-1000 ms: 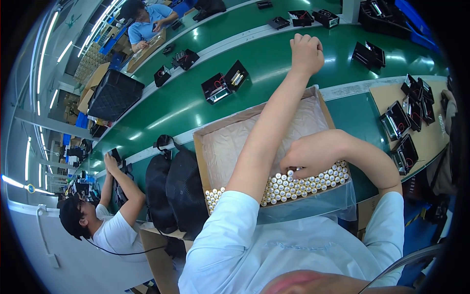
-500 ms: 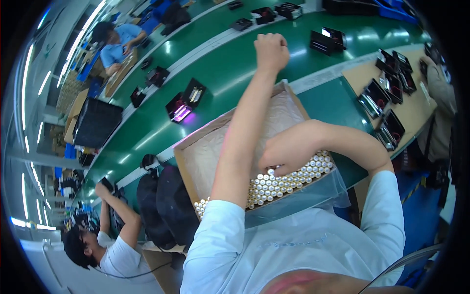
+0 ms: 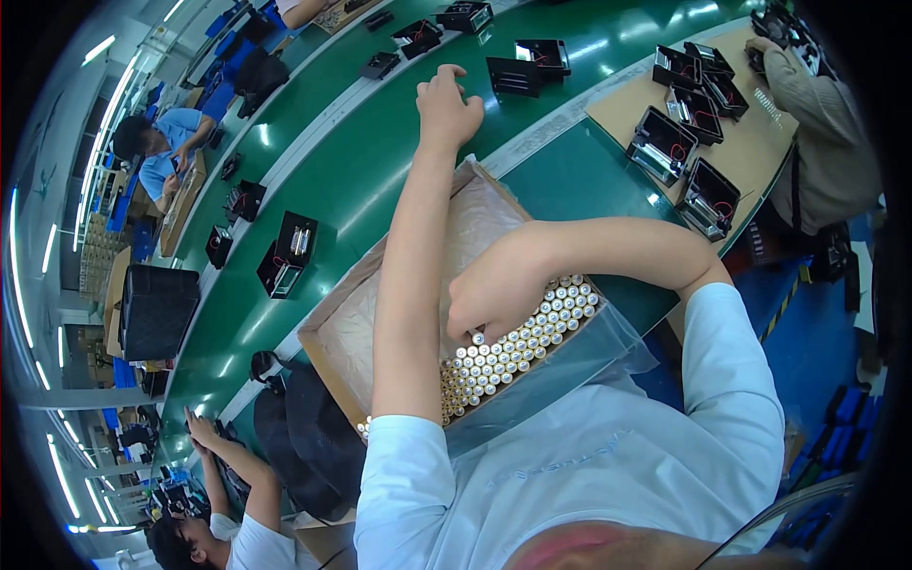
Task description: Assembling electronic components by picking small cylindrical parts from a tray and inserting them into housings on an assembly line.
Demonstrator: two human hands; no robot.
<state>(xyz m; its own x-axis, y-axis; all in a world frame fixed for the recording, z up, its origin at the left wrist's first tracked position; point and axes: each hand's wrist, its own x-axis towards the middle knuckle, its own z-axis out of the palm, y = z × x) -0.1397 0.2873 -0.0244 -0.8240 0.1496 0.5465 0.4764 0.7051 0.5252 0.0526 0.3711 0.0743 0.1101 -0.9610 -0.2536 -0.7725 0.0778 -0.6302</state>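
Observation:
My left hand (image 3: 450, 112) is stretched out over the green conveyor, beyond the box. Its index finger and thumb stand apart, and nothing shows in it. The arm behind it crosses above a cardboard box (image 3: 316, 359) with a crinkled liner. Along the near side of that box, several small cylindrical batteries (image 3: 513, 357) are packed upright in rows. My right hand (image 3: 499, 290) reaches in from the right with curled fingers. The shiny end of a battery (image 3: 477, 337) pokes out at its fingertips, beside the left end of the upper row. The rest of that battery is hidden.
Black open cases stand on the conveyor, one left (image 3: 288, 255) and one ahead (image 3: 528, 66). More black cases (image 3: 662, 147) lie on a tan board (image 3: 617, 104) at right, near a person in a brown sleeve (image 3: 822, 133). Clear plastic (image 3: 598, 353) hangs over the box's near edge.
The whole view has shifted, so most things sit further left. My left hand has loosened from a fist. The pinkish glow in the left case is gone. My right hand stays at the batteries.

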